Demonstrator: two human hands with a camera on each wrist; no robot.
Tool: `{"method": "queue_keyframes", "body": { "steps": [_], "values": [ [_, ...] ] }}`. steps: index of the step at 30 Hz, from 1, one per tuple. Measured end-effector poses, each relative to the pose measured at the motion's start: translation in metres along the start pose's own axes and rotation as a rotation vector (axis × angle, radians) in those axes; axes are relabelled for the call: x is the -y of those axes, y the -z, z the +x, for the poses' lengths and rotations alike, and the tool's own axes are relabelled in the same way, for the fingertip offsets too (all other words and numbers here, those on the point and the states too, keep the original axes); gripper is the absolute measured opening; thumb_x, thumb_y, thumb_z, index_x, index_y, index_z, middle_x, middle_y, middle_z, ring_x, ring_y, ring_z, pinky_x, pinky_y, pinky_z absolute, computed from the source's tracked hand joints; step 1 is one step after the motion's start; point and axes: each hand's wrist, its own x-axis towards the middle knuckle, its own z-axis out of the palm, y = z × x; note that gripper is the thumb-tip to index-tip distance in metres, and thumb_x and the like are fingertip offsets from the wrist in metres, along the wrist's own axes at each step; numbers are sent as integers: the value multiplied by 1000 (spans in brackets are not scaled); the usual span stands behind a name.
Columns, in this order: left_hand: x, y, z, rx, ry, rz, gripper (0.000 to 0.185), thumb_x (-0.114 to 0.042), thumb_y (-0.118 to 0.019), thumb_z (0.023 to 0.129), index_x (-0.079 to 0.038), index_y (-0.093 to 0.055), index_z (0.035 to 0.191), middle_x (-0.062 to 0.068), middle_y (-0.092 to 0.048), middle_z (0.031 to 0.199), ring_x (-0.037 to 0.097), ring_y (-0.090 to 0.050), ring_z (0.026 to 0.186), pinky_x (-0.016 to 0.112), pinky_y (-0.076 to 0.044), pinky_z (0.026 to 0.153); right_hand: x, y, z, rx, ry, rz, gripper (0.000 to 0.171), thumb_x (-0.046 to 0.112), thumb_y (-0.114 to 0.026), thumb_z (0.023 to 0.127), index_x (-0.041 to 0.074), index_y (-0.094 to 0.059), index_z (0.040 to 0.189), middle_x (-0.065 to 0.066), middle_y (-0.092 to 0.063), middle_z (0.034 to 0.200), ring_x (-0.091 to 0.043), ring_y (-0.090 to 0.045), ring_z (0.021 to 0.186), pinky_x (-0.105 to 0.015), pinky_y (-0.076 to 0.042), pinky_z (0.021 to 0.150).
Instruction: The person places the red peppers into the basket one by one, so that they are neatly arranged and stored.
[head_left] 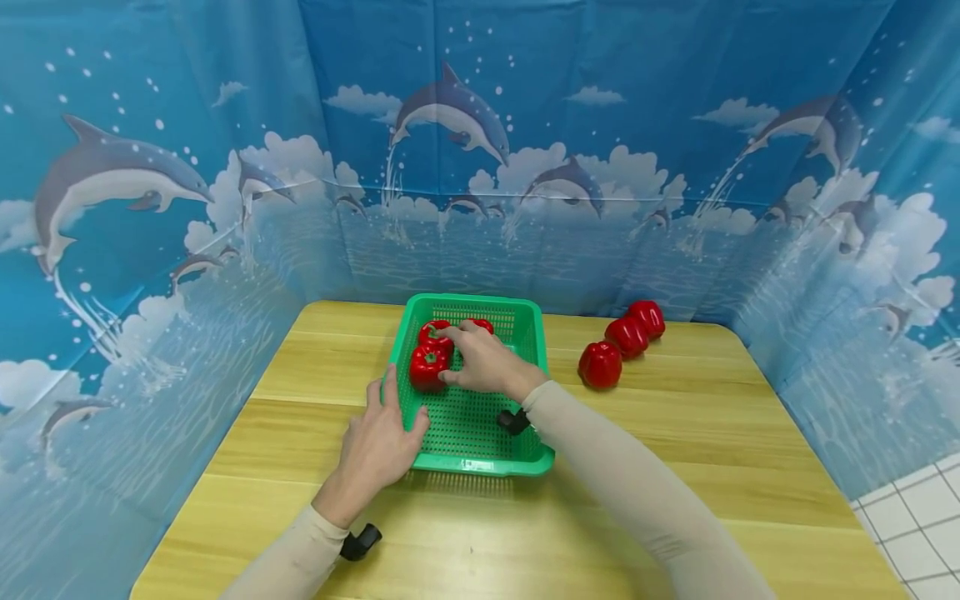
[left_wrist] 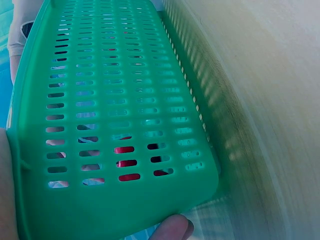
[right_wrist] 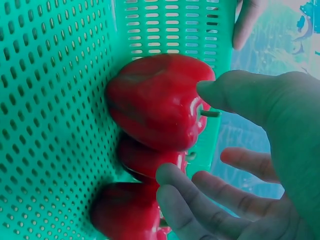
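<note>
A green plastic basket (head_left: 480, 465) with slotted walls stands on the wooden table. Inside, along its left and far side, lie three shiny red bell peppers, the nearest (head_left: 428, 371) with its stem up. My right hand (head_left: 487, 360) reaches over them with fingers spread. In the right wrist view its thumb meets the top of a large bell pepper (right_wrist: 155, 100), and the fingertips overlap another bell pepper (right_wrist: 147, 161). My left hand (head_left: 378, 442) holds the basket's near left corner, thumb at the rim and fingers along the outer side; a fingertip (left_wrist: 172, 227) shows below that wall.
On the table right of the basket, three more red bell peppers (head_left: 626, 337) lie in a slanting row. A blue dolphin-print curtain (head_left: 480, 233) surrounds the table's back and sides. White floor tiles (head_left: 915, 517) show at the lower right.
</note>
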Motion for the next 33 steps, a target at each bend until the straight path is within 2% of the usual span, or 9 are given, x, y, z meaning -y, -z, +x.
{"method": "queue_keyframes", "body": {
  "steps": [2,4,6,9,12,17,26,33],
  "values": [
    [0,0,0,0,2,2,97,-49,-60,116,1,-14,186,34,-41,177,29,-53,48,33,-43,43,-1,2,-2,-10,7,-3,74,30,-90,104,3,-61,166,-19,-71,143,-20,-64,87,-38,-60,80],
    [0,0,0,-2,0,6,97,-50,-59,116,1,-15,186,34,-41,177,30,-54,49,34,-44,44,-2,4,-5,-17,9,-1,72,30,-90,104,3,-62,165,-18,-70,142,-20,-64,86,-39,-60,81],
    [0,1,0,-6,-5,10,97,-50,-59,116,1,-15,186,34,-42,176,30,-55,52,35,-45,46,-3,6,-8,-18,10,-4,71,31,-89,105,3,-62,165,-19,-70,144,-23,-67,91,-41,-63,86],
    [0,1,-1,-7,-6,15,97,-50,-60,115,2,-16,185,35,-42,176,31,-57,55,36,-47,48,-5,8,-12,-11,6,-1,71,30,-88,106,4,-62,166,-20,-69,152,-29,-73,109,-49,-67,100],
    [-1,1,-1,-3,-3,15,98,-49,-61,115,1,-15,186,35,-42,176,33,-58,57,37,-49,49,-7,10,-16,-15,1,12,69,27,-88,106,4,-62,166,-21,-68,154,-28,-75,107,-50,-67,103],
    [-1,1,-2,-3,-1,17,98,-49,-61,115,1,-15,186,35,-42,176,33,-58,56,37,-48,49,-10,13,-22,-27,-7,48,68,25,-88,105,3,-63,165,-19,-68,149,-18,-73,85,-42,-68,93],
    [-3,1,-2,-2,4,16,98,-48,-60,116,1,-14,186,34,-41,177,30,-56,52,35,-45,46,-14,22,-32,-76,11,34,65,28,-87,106,5,-65,162,-20,-71,145,-18,-69,84,-39,-65,83],
    [-3,1,-2,4,4,23,98,-48,-61,116,1,-14,186,35,-40,177,30,-55,54,35,-45,46,-19,28,-39,-100,9,24,63,32,-85,108,7,-66,162,-19,-71,152,-23,-78,95,-44,-69,92]
  ]
}}
